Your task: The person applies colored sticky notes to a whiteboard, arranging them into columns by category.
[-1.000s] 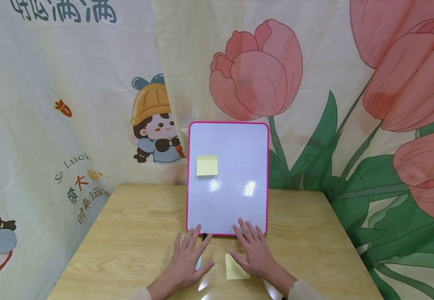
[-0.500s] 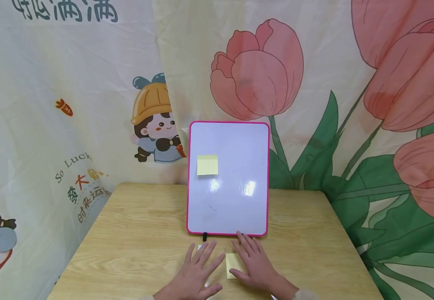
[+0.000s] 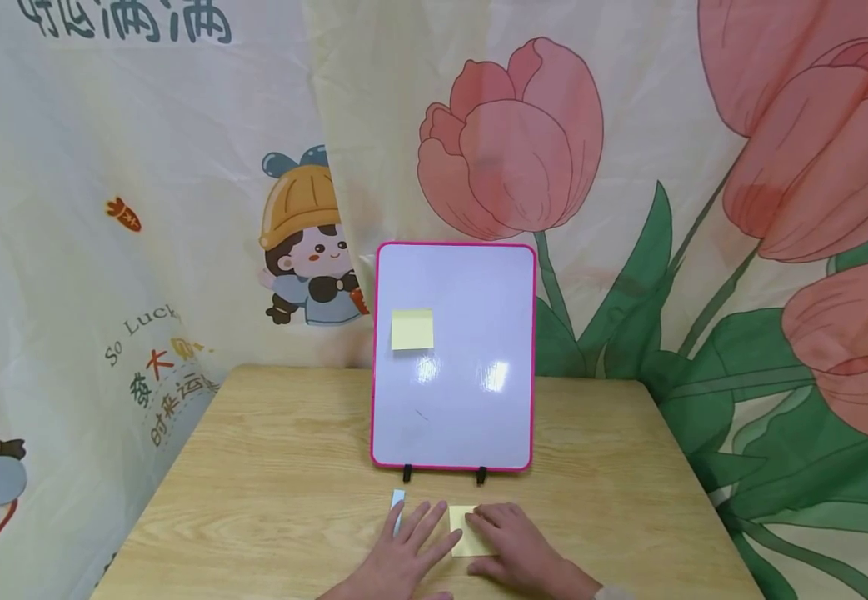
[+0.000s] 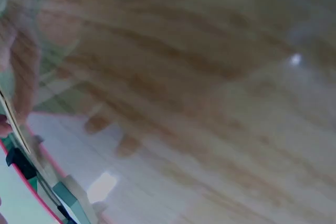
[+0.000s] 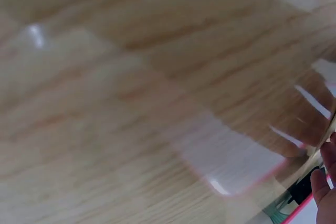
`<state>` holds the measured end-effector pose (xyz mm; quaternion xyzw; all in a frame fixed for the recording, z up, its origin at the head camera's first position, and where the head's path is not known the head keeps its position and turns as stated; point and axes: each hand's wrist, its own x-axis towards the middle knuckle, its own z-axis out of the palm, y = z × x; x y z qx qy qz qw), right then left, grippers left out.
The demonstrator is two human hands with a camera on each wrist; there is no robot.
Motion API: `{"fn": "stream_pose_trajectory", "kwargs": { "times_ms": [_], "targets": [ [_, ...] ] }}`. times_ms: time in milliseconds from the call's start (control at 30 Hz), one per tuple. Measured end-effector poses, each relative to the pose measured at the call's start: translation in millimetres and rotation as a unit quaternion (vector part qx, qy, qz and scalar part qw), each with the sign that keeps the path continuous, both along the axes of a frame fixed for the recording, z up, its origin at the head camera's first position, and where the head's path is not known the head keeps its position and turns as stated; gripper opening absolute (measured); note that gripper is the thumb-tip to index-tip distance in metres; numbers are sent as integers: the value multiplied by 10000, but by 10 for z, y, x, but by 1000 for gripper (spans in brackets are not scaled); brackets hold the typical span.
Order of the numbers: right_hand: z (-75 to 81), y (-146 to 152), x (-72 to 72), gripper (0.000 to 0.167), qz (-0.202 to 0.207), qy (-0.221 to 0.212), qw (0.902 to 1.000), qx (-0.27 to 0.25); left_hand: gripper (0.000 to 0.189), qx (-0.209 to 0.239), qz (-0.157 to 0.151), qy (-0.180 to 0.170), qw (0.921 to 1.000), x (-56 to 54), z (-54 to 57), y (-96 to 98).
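Yellow note (image 3: 473, 542) partly under the right hand (image 3: 520, 546)

We find the yellow note on the tabletop (image 3: 269, 467), between the hands; the right hand covers its right part, fingers bent over the paper and thumb at the near side, though we cannot tell whether they pinch, press or only touch; the left hand (image 3: 404, 558) is spread, its back turned up, index tip at the note's left edge. We judge the step in hand to be getting hold of this sheet; the next move, as we read it, calls for a fingertip under one thin edge while the other hand steadies the rest.

Just beyond the left fingers a blue strip (image 3: 397, 502) pokes out, its near part hidden by that hand; ahead of both hands stands a whiteboard (image 3: 471, 350) on black feet (image 3: 481, 475), with a second note (image 3: 412, 330) on its face, ahead of the left hand; behind it hangs a tulip-printed cloth (image 3: 512, 158).

The left thumb is cut off at the bottom of the head view; both wrist views give us mostly glossy tabletop and reflections, neither note in sight.
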<state>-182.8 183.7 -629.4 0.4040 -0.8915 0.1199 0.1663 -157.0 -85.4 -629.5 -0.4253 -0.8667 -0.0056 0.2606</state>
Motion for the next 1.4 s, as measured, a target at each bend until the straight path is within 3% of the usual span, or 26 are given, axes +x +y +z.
{"fn": "stream_pose_trajectory", "kwargs": {
  "times_ms": [300,500,700,1033,1233,1400],
  "targets": [
    [-28,2,-9,47,120,238,9996,-12,74,-96,-9,-113,9999,32,-28,12],
    [-15,-4,-9,56,-83,31,9996,251,74,-141,-34,-154,9998,48,-15,32],
    [-17,-18,-17,48,-85,137,9995,280,70,-148,-33,-30,9999,35,-6,40],
    [65,-11,-81,23,-28,106,9999,32,65,-107,-4,-104,9999,41,-35,41],
    [45,-20,-90,9,-111,174,9998,-5,64,-170,-105,-197,9996,52,-33,41],
    [32,-9,-108,5,-63,132,9992,-363,64,-277,-237,-165,9992,56,-22,39]
  ]
}}
